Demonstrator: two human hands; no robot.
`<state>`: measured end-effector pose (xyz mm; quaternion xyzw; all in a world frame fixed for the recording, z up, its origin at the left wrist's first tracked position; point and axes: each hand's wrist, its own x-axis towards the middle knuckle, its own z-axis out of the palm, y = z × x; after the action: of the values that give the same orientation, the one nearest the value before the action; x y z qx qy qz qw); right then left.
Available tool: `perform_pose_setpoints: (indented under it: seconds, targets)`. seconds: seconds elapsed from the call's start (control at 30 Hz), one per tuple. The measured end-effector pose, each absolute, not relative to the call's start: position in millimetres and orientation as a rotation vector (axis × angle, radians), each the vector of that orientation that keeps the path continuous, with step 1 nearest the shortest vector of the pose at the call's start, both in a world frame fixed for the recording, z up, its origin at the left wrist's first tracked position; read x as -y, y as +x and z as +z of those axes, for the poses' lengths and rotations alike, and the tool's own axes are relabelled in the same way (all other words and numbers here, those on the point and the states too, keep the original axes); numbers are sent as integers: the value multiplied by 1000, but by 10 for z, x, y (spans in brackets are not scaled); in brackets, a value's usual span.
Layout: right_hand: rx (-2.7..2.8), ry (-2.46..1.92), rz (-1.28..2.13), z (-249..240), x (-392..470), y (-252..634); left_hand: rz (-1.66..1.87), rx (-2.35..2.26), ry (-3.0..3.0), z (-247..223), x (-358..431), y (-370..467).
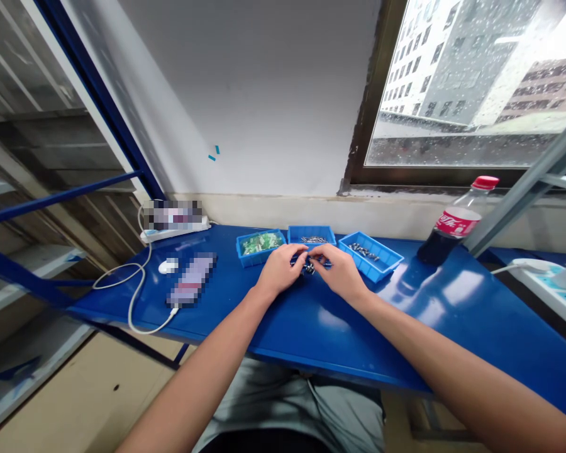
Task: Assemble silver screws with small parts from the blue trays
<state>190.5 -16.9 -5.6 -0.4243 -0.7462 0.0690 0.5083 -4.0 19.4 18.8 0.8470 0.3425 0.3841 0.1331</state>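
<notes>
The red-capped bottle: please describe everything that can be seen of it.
The bottle is clear and plastic-looking, with a red cap and a red label with white lettering. Dark liquid fills its lower part. It stands upright, unheld, on the blue table, near a grey metal bar; whether they touch is unclear.

Hands (283,269) near blue trays (370,257)

Red bottle label (457,222), lettering unclear

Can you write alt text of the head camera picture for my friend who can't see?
The left hand and right hand hold small metal parts at a blue table, in front of three blue trays; a cola bottle stands to the right.
</notes>
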Motion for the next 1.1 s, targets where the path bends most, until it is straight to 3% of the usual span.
perform_pose_setpoints:
  seconds: [0.43, 1.1]
  targets:
    - [1714, -919, 230, 50, 272, 1827, 1088, -940, 2250, 240, -181, -57]
    - [1688, -1107, 416, -74, 230, 1845, 1031, -965, 2467, 146, -240, -55]
